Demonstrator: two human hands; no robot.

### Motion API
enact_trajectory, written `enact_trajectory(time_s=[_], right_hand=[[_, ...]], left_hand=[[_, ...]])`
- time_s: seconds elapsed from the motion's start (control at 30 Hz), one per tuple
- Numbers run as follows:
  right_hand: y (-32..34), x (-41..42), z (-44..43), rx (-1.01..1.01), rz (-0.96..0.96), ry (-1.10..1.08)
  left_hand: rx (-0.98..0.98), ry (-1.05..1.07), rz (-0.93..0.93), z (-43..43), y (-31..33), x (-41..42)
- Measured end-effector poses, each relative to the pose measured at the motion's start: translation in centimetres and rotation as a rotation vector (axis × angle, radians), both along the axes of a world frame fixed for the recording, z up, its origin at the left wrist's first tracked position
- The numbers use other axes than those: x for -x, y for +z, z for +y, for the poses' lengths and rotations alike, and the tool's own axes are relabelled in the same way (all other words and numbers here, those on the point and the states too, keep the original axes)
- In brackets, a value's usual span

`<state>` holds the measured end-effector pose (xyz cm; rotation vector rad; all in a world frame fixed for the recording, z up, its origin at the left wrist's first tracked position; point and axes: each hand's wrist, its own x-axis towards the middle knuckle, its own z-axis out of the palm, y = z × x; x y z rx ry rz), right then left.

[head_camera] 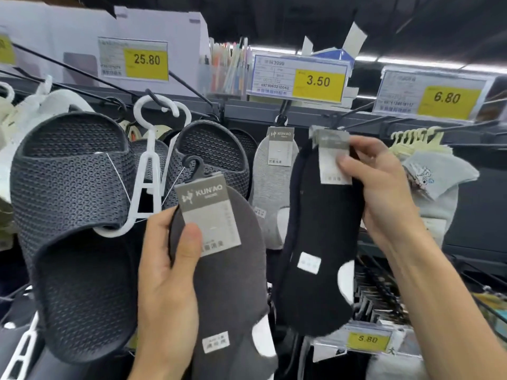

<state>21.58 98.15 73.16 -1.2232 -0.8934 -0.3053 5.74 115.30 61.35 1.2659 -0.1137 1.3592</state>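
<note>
Head view: left hand [164, 272] grips dark grey sock pair [230, 283] by card label, held near, off rack. Right hand [384, 193] pinches label of black sock pair [321, 242] at far peg hook [354, 112]. Step: probably selecting. Next: slide black pair along peg.

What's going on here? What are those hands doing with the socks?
A person is looking at socks in a shop. The left hand holds a dark grey sock, off its hook, with the thumb on its card label. The right hand pinches the label of a black sock up by a rack peg. A light grey sock hangs between them under a 3.50 price tag, and dark slippers hang on the left.
</note>
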Motion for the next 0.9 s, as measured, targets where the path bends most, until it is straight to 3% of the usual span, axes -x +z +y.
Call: enact_trajectory(time_s=[0.2, 0.6, 0.73, 0.83, 0.9], right_hand=[[2.5, -4.0, 4.3, 0.283, -0.261, -0.326], [1.5, -6.6, 7.0, 0.382, -0.391, -0.314], [1.3, -5.2, 6.6, 0.476, -0.319, -0.382], [0.2, -2.4, 5.6, 0.373, -0.331, -0.512], [-0.7, 0.3, 4.5, 0.243, -0.355, -0.379]], left_hand=[[-0.028, -0.009, 0.020, -0.7, -0.4, -0.2], [-0.060, -0.007, 0.108, -1.0, -0.2, 0.1], [-0.122, -0.036, 0.133, -1.4, 0.5, -0.3], [-0.163, -0.052, 0.147, -1.5, 0.9, -0.9], [-0.184, -0.053, 0.142, -1.6, 1.3, -1.3]])
